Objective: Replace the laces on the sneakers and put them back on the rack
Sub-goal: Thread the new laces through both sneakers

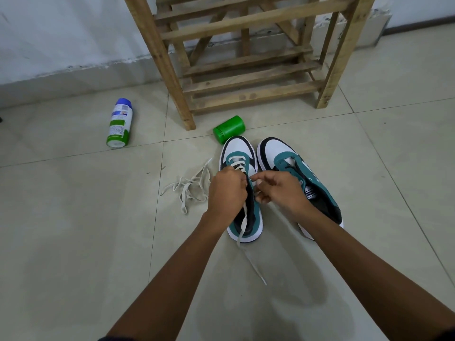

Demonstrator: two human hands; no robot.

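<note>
While both sneakers sit toes-out toward the rack (248,62), heels to the person, the lacing is under way on the left sneaker (242,190) only. Left hand (226,190) curled over the eyelet row, fingers closed around the lace (242,225); judged to be steadying the upper and keeping tension so the crossings near the toe stay snug. Right hand (278,190) pinches the other end of that lace between thumb and forefinger, close beside the left hand, likely aiming the tip at the next eyelet; the tip itself too small to make out. Free tail of the lace runs back over the heel and trails on the floor (73,242) toward the person, out of the way. Right sneaker (299,183) just beside, touching or nearly so, with no lace threaded, tongue exposed. Loose lace (189,189) lies in a tangle left of the shoes, within reach; old or spare, cannot tell. Green jar (229,129) on its side at the left toe, spray can (120,123) lying farther left, both idle. Rack shelves wait directly ahead for the return; task looks under half done.
</note>
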